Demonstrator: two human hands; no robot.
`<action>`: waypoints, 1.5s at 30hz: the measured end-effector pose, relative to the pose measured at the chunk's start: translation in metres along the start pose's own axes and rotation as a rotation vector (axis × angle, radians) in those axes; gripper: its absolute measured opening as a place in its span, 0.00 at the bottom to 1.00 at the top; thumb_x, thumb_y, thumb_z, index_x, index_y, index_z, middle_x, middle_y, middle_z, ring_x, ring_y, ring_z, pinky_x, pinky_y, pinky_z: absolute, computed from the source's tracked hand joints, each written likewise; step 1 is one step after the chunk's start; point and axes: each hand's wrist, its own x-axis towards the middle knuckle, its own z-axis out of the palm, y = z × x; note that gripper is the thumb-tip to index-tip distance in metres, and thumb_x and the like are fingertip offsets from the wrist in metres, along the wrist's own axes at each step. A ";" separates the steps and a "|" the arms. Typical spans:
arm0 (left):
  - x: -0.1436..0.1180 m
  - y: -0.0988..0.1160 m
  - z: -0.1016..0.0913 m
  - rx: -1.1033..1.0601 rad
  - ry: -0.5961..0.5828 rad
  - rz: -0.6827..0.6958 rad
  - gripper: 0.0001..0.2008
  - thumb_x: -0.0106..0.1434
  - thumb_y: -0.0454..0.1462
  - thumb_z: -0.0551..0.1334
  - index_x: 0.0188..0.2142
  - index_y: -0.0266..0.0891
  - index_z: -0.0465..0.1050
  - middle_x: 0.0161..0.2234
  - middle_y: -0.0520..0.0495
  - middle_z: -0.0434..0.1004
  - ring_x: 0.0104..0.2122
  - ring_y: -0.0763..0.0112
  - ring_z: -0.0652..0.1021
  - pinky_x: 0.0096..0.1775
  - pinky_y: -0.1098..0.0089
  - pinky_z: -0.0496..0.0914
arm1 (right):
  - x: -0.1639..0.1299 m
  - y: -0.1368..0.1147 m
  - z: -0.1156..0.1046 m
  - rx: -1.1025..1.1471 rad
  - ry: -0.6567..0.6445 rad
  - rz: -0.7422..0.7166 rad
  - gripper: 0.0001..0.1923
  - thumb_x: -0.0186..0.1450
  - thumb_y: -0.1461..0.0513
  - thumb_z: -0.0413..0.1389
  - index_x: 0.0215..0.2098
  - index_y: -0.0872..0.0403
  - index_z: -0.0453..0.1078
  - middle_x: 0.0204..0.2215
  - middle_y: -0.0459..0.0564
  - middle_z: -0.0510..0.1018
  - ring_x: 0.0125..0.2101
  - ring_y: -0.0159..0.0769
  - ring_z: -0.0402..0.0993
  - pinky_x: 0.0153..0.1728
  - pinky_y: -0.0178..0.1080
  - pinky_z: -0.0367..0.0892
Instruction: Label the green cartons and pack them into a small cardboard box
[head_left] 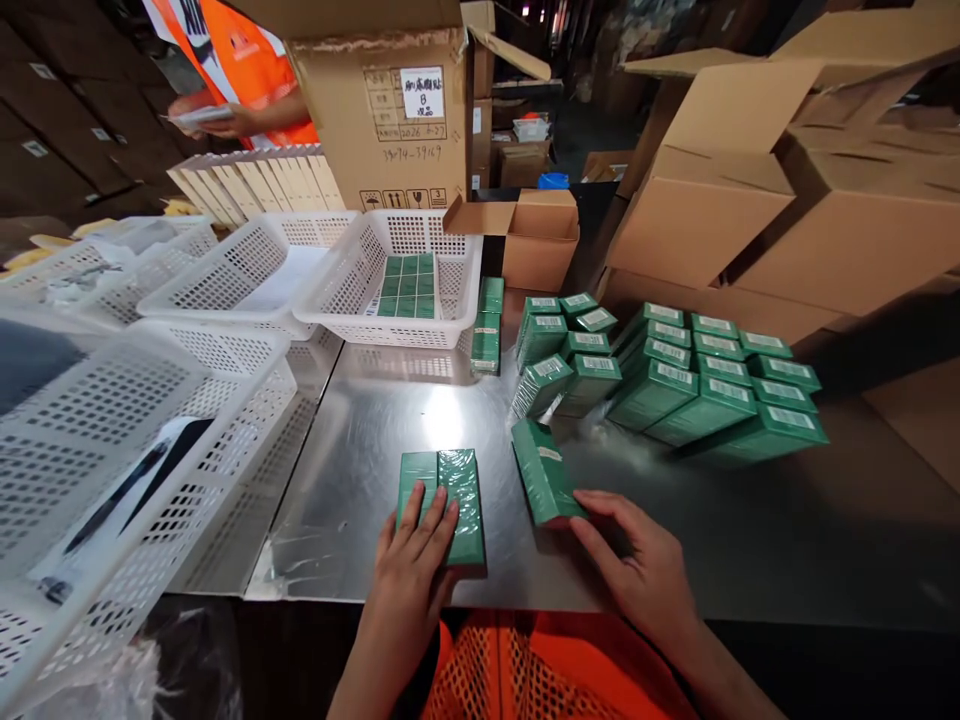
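Observation:
Two slim green boxes lie side by side on the metal table; the right green box [465, 500] has a shiny wrap. My left hand [412, 550] rests flat across both, its fingers stretched out. Tilted on the table to the right lies another wrapped green box [541, 470] with a small pale label. The thumb and forefinger of my right hand [637, 560] pinch its near end. Just beyond it, a loose cluster of green boxes [577, 362] stands upright with barcode labels on top. Farther right are tight rows of the same boxes [712, 385].
White perforated baskets [390, 328] line the left and back; one holds green boxes. A small open carton [541, 245] stands behind two green boxes [486, 340]. Large open cartons [705, 215] crowd the right. A labelled carton [390, 130] blocks the back, beside a person in orange [255, 75].

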 end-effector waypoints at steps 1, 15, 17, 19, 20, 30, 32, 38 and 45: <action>0.000 0.000 -0.001 -0.002 0.005 0.001 0.30 0.67 0.30 0.55 0.67 0.41 0.56 0.67 0.42 0.58 0.68 0.51 0.53 0.56 0.49 0.67 | 0.002 -0.001 0.000 -0.029 -0.008 0.038 0.14 0.69 0.51 0.53 0.39 0.50 0.75 0.43 0.54 0.80 0.41 0.44 0.80 0.37 0.41 0.77; 0.008 0.019 -0.002 0.004 0.123 -0.101 0.25 0.65 0.41 0.62 0.61 0.40 0.66 0.63 0.39 0.66 0.66 0.46 0.60 0.60 0.45 0.55 | 0.029 -0.024 0.023 0.346 -0.217 0.381 0.25 0.63 0.50 0.52 0.54 0.53 0.62 0.33 0.49 0.78 0.25 0.38 0.76 0.27 0.40 0.72; 0.011 0.024 -0.003 0.027 0.108 -0.121 0.26 0.63 0.44 0.63 0.60 0.40 0.68 0.63 0.37 0.67 0.65 0.43 0.61 0.61 0.40 0.50 | 0.024 -0.028 0.023 0.216 -0.288 0.309 0.17 0.63 0.52 0.52 0.46 0.52 0.69 0.31 0.49 0.78 0.30 0.41 0.77 0.30 0.41 0.72; 0.015 0.030 -0.004 0.050 0.090 -0.140 0.31 0.61 0.51 0.64 0.60 0.39 0.68 0.62 0.34 0.67 0.64 0.39 0.61 0.60 0.36 0.49 | 0.020 -0.034 0.026 0.033 -0.263 0.214 0.14 0.63 0.52 0.52 0.38 0.52 0.72 0.32 0.52 0.77 0.33 0.44 0.77 0.32 0.43 0.71; 0.017 0.033 -0.005 0.057 0.087 -0.144 0.34 0.60 0.54 0.64 0.60 0.39 0.68 0.62 0.32 0.67 0.64 0.36 0.61 0.59 0.35 0.51 | 0.018 -0.037 0.029 -0.024 -0.242 0.181 0.13 0.64 0.52 0.52 0.36 0.52 0.72 0.34 0.53 0.77 0.33 0.44 0.76 0.33 0.43 0.70; 0.024 0.035 -0.008 0.166 0.092 -0.158 0.34 0.55 0.50 0.70 0.61 0.57 0.67 0.60 0.32 0.68 0.62 0.32 0.63 0.52 0.34 0.61 | 0.025 -0.056 0.049 -0.073 -0.399 0.218 0.14 0.70 0.51 0.49 0.36 0.52 0.65 0.25 0.46 0.77 0.23 0.37 0.73 0.24 0.36 0.57; 0.022 0.027 -0.009 0.175 0.096 -0.157 0.34 0.54 0.49 0.71 0.60 0.57 0.68 0.60 0.33 0.68 0.63 0.35 0.62 0.54 0.35 0.61 | 0.026 -0.059 0.051 -0.078 -0.422 0.227 0.16 0.71 0.49 0.49 0.39 0.52 0.67 0.27 0.46 0.78 0.25 0.38 0.75 0.25 0.36 0.57; 0.008 -0.020 -0.015 0.276 0.138 -0.111 0.33 0.56 0.47 0.70 0.61 0.57 0.67 0.59 0.35 0.70 0.62 0.40 0.65 0.55 0.40 0.64 | 0.024 -0.069 0.060 -0.043 -0.547 0.022 0.19 0.73 0.52 0.49 0.56 0.50 0.68 0.40 0.51 0.80 0.37 0.43 0.78 0.35 0.40 0.66; -0.015 -0.074 -0.021 0.328 0.186 -0.007 0.32 0.55 0.51 0.69 0.59 0.53 0.70 0.58 0.34 0.70 0.61 0.40 0.66 0.56 0.40 0.63 | 0.051 -0.053 0.029 -0.039 -0.145 -0.297 0.20 0.71 0.57 0.51 0.58 0.56 0.67 0.48 0.58 0.75 0.49 0.44 0.71 0.50 0.44 0.67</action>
